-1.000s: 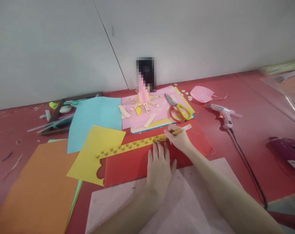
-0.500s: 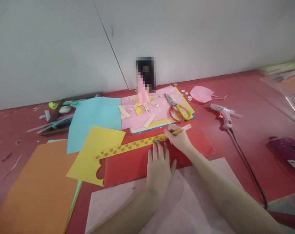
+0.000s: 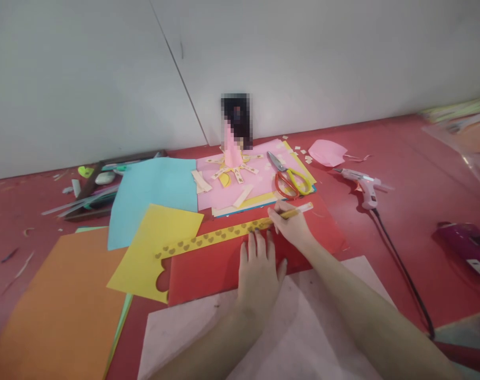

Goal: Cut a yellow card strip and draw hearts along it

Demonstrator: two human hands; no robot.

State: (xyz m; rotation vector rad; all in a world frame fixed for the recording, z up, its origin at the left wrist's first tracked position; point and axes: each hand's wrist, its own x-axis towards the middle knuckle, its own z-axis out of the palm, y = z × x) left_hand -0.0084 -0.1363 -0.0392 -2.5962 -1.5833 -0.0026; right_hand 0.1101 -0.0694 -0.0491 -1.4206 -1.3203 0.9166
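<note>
My right hand [image 3: 290, 222] pinches a yellow pen [image 3: 291, 212], its tip down at the right end of a long yellow strip [image 3: 208, 239]. Brown hearts run in rows along that strip. Flat on a red sheet [image 3: 208, 277] lies my left hand [image 3: 260, 264], fingers spread, the fingertips touching the strip's lower edge. The strip's left end overlaps a yellow sheet [image 3: 144, 258] with a scalloped cut-out. The pen's tip is hidden by my right fingers.
Scissors [image 3: 289, 177] rest on stacked paper beside a pink paper cone [image 3: 233, 153]. A glue gun [image 3: 362, 184] with a black cord lies to the right, near a purple device [image 3: 465, 245]. Blue paper [image 3: 156, 195] and orange paper [image 3: 61, 301] lie left. A wall stands behind.
Both hands keep nearly the same place. The pen in my right hand has shifted very slightly; the other things have not visibly moved.
</note>
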